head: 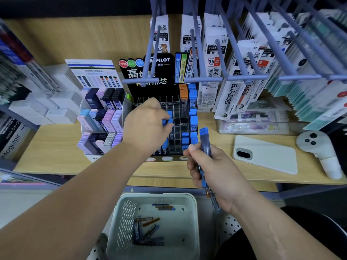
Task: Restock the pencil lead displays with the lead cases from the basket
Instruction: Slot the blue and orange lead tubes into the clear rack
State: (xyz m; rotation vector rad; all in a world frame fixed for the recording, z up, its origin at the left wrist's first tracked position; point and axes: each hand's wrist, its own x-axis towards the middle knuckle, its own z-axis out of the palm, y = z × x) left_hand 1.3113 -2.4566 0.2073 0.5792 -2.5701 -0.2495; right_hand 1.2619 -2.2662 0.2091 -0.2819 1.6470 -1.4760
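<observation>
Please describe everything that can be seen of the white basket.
The basket looks like pale plastic: squarish, rounded corners, a thick rim, slotted side walls, a plain floor. It stands upright, open on top, below the front edge of the shelf. Several lead cases, blue or orange, lie loose on its floor. What it rests on is unclear.

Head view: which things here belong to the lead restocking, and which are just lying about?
Job: display rack; basket with loose cases; left hand pinching a blue-capped case; right hand gripping a bundle of cases.
Lying about: phone; controller; hanging refill packs; white boxes.
</observation>
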